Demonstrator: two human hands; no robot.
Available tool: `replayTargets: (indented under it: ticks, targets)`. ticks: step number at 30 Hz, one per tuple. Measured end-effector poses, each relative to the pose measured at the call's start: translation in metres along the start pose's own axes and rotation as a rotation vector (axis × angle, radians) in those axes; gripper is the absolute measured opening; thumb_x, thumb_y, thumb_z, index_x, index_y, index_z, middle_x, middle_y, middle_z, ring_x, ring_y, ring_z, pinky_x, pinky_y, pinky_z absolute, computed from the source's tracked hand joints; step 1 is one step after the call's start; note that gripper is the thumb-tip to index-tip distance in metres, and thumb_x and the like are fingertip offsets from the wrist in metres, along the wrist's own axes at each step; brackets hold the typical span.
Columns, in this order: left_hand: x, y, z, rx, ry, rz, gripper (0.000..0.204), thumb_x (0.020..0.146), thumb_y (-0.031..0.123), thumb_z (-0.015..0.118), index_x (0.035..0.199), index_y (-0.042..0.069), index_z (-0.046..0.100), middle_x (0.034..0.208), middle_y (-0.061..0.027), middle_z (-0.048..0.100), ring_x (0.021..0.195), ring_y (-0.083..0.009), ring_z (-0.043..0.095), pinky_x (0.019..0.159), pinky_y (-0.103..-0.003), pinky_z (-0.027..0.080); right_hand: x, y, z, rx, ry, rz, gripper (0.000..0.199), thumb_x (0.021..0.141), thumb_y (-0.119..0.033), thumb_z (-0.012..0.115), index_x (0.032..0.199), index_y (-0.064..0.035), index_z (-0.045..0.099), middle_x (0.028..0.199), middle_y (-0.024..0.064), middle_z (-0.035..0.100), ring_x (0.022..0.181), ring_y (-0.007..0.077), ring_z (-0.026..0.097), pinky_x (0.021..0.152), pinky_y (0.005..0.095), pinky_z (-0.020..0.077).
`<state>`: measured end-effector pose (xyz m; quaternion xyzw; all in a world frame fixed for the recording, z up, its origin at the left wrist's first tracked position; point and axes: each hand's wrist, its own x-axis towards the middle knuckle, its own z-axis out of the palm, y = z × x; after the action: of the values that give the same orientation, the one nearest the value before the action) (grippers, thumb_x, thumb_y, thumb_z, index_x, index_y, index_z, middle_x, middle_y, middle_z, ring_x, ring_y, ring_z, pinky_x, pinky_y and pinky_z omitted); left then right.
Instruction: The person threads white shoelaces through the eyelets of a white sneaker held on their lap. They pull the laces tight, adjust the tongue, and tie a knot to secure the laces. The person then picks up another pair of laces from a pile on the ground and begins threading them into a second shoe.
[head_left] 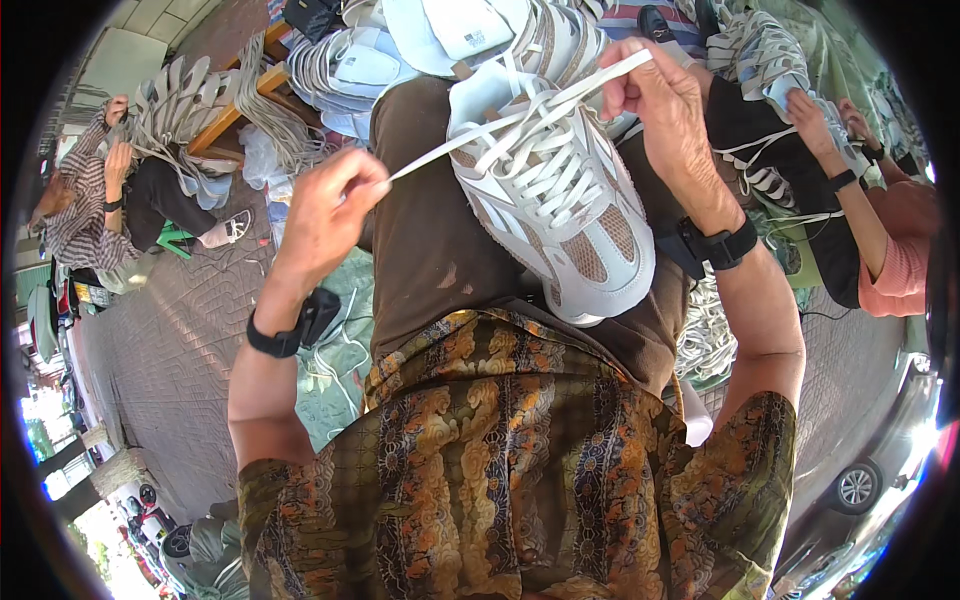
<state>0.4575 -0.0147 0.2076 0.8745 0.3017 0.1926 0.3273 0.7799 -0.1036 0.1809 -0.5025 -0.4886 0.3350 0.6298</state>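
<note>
Left hand point(325, 205) pinched on one end of a flat white lace point(440, 150) – left of the white shoe point(550, 190), shoe resting on a brown lap, right hand point(655, 100) pinching the other lace end – just above the shoe, hands well apart

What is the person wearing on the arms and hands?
The left hand and right hand are bare, without gloves. Each wrist carries a black wristband with a small black device attached. Short sleeves of a brown, orange and blue patterned shirt end near the elbows; the forearms are uncovered.
</note>
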Motion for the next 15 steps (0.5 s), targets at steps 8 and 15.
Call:
replayTargets:
  ticks: [8, 15]
  targets:
    - [-0.080, -0.047, -0.042, -0.157, 0.049, -0.390, 0.005, 0.086, 0.005, 0.060, 0.083, 0.001, 0.057, 0.073, 0.0044, 0.052, 0.069, -0.0045, 0.046, 0.064, -0.021, 0.039, -0.010, 0.006, 0.023, -0.284, -0.130, 0.020, 0.028, 0.098, -0.022, 0.045, 0.104, -0.0016, 0.062, 0.078, 0.0008, 0.061, 0.074, 0.0070, 0.052, 0.070, 0.0230, 0.0431]
    - [-0.092, -0.064, -0.035, -0.342, -0.027, -0.434, 0.005, 0.087, 0.005, 0.060, 0.084, 0.003, 0.058, 0.072, 0.0066, 0.049, 0.066, -0.0020, 0.042, 0.058, -0.018, 0.035, -0.016, 0.004, 0.025, -0.382, -0.115, -0.099, 0.019, 0.094, -0.010, 0.050, 0.109, -0.0028, 0.059, 0.089, 0.0039, 0.065, 0.082, 0.0085, 0.055, 0.077, 0.0250, 0.0456]
